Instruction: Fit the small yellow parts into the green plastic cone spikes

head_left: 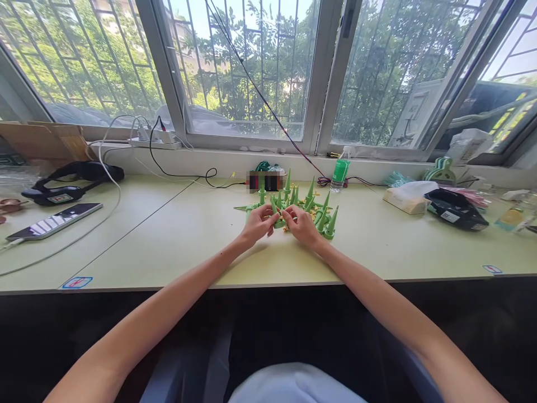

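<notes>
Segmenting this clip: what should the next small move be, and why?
Probably a small right-hand finger adjustment while the left hand steadies the green spiked piece. Both hands' fingertips meet at that piece, and other green spiked pieces crowd close by, so a wide move might knock them. The exact contact is too small to tell.

An office or a small workroom; it is hard to tell which. A long pale tabletop (163,246) runs beneath wide sliding windows (247,73), carrying a phone (54,222), a tissue box (405,201) and a water bottle (340,169), with a power strip (155,144) on the sill (201,160).
</notes>
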`<state>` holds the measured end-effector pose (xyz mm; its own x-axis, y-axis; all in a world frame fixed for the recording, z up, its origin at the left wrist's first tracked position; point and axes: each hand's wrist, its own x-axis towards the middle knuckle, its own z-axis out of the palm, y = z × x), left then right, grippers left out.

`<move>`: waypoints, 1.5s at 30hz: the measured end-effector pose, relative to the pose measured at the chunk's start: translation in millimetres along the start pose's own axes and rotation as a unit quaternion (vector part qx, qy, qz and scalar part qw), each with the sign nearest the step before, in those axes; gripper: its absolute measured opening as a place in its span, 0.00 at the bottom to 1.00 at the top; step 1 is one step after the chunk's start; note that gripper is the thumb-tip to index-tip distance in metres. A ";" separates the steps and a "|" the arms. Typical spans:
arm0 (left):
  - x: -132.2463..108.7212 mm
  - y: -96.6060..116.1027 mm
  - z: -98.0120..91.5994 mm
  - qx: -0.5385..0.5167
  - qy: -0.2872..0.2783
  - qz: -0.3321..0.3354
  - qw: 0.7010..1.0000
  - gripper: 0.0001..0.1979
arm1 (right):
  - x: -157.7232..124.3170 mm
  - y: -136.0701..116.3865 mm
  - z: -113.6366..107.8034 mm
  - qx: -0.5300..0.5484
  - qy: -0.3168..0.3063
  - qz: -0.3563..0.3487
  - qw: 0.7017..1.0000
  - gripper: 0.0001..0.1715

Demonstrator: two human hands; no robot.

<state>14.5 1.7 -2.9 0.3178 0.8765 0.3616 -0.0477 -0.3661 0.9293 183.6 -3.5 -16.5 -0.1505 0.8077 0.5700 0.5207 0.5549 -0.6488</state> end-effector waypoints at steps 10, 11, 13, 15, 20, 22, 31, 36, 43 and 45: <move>-1.9 0.5 0.5 -0.050 -0.003 -0.024 0.998 0.21 | -0.5 1.2 -1.9 -0.013 -0.026 -0.030 0.999 0.32; -1.9 -0.3 -0.2 -0.044 -0.007 -0.020 0.999 0.21 | -0.7 1.1 -2.1 -0.018 -0.026 -0.032 0.999 0.32; -1.7 -1.9 -1.5 -0.024 -0.013 -0.006 1.000 0.21 | -0.8 1.1 -2.3 -0.022 -0.026 -0.034 0.999 0.33; -1.5 -3.7 -2.2 -0.001 -0.017 0.014 1.000 0.20 | -0.6 1.5 -1.7 -0.013 -0.023 -0.030 0.999 0.34; -2.6 -8.9 -0.9 0.065 -0.018 0.076 0.995 0.16 | 0.9 2.1 2.4 0.101 -0.058 0.058 0.992 0.35; -3.3 -10.4 -0.2 0.095 -0.016 0.100 0.990 0.13 | 1.3 1.5 3.9 0.184 -0.082 0.115 0.973 0.34; 1.7 -8.7 0.1 0.047 0.007 0.046 0.998 0.16 | 1.4 0.6 6.4 0.115 -0.022 0.066 0.991 0.34; 3.9 -4.0 -2.0 -0.040 0.036 -0.030 0.998 0.18 | -2.0 -2.4 1.4 0.030 -0.014 -0.026 0.999 0.25; 3.6 -3.0 -3.6 -0.030 0.018 -0.060 0.998 0.18 | -3.7 2.7 1.6 -0.027 -0.044 -0.118 0.992 0.17; 2.6 -2.2 -2.8 -0.022 0.008 -0.063 0.998 0.18 | -4.1 3.2 1.9 -0.065 -0.042 -0.143 0.987 0.18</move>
<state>12.8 5.7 -3.8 0.3082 0.9196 0.2435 -0.0507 -0.2397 0.9695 184.2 -4.7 -21.9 -0.3722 0.6388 0.6734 0.5493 0.7364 -0.3949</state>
